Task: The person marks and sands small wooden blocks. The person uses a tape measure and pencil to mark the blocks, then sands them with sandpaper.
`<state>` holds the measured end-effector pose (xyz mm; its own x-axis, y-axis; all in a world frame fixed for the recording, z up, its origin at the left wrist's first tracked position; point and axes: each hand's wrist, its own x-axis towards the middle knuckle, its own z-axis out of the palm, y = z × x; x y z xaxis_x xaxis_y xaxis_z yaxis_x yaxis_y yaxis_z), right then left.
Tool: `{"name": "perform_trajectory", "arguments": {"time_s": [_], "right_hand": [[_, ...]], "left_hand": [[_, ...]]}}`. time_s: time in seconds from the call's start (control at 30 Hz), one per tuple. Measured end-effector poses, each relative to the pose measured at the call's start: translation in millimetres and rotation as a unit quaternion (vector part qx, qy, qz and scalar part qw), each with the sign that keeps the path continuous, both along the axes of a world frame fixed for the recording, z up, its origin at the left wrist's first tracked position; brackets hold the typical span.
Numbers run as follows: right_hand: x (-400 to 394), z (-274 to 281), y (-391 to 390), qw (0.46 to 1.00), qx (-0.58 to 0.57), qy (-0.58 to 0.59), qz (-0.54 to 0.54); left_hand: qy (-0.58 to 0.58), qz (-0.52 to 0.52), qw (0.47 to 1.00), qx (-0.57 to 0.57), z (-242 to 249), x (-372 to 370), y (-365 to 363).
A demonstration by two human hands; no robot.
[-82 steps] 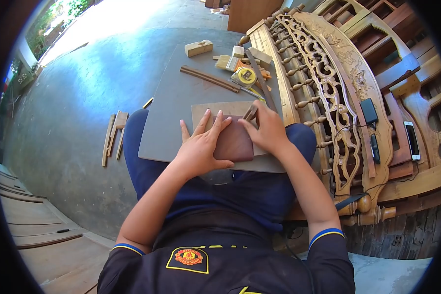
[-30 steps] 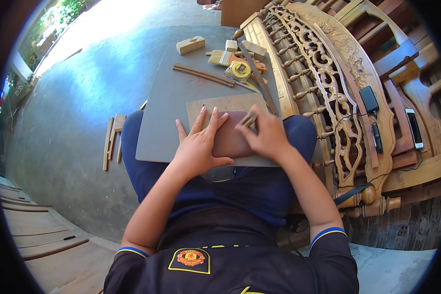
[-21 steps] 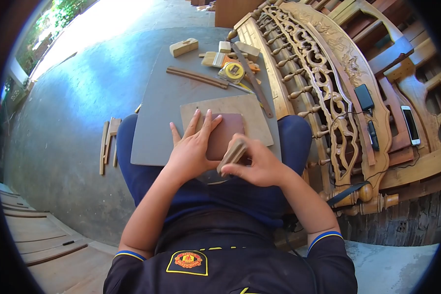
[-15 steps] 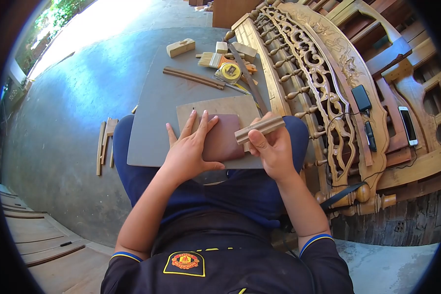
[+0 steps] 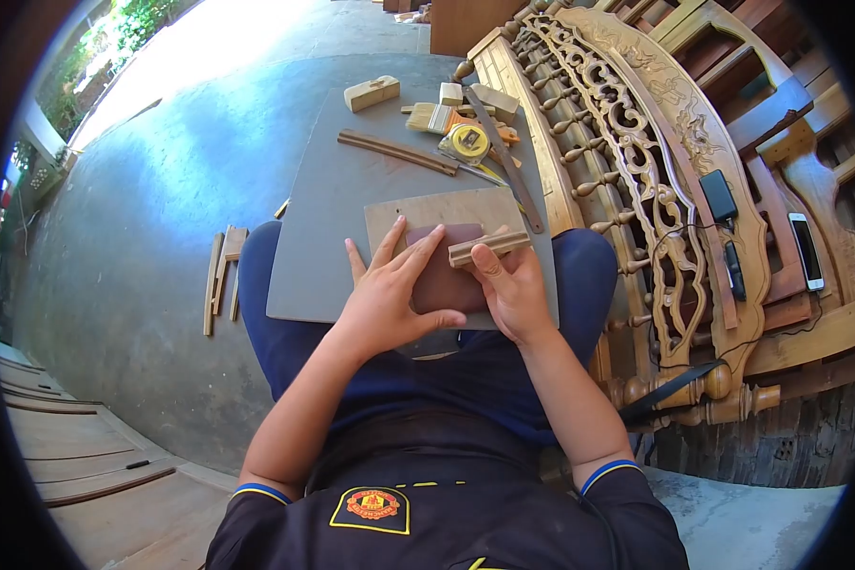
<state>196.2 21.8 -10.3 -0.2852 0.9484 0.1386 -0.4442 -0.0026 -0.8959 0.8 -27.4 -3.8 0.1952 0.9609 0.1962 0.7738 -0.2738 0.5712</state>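
Note:
My left hand (image 5: 387,296) lies with fingers spread across a reddish-brown sheet that looks like sandpaper (image 5: 451,279), pressing its left side. Under the sheet is a thin wooden board (image 5: 489,202), resting on a grey panel (image 5: 306,271) at my lap. Between the thumb and fingers of my right hand (image 5: 518,294) is a short grooved wood piece (image 5: 484,247), held close over the right part of the sheet. Most of my right fingers are hidden behind the piece.
Farther up the panel lie a grooved wood strip (image 5: 396,153), a yellow tape measure (image 5: 468,142), a paintbrush (image 5: 431,118), a dark flat bar (image 5: 513,171) and a wood block (image 5: 371,92). Carved furniture (image 5: 627,123) stands close on the right, with a phone (image 5: 807,251) on it.
My right hand has brought the grooved wood piece leftward over the sheet and turned it flatter. My left hand stays spread on the sheet. The whole view has shifted slightly.

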Motion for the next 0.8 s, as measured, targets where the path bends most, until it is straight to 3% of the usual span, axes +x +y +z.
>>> {"name": "perform_trajectory", "arguments": {"time_s": [0.13, 0.33, 0.43, 0.63, 0.8], "right_hand": [[7.8, -14.1, 4.8, 0.999, 0.018, -0.041, 0.012], [8.2, -13.3, 3.9, 0.998, 0.020, -0.052, 0.016], [8.2, -14.5, 3.1, 0.997, 0.042, -0.070, 0.015], [-1.8, -7.6, -0.5, 0.995, 0.094, -0.034, 0.001], [7.6, -20.4, 6.3, 0.996, 0.063, -0.036, 0.044]], "left_hand": [[-0.059, 0.058, 0.980, 0.183, -15.4, 3.3, 1.4], [-0.092, 0.068, 0.944, 0.311, -6.7, 12.8, 5.4], [-0.107, 0.064, 0.935, 0.331, -7.3, 16.4, 2.5], [-0.165, 0.058, 0.948, 0.265, -8.9, 18.7, 1.7], [-0.202, 0.053, 0.955, 0.211, -4.0, 18.7, -0.5]]}}
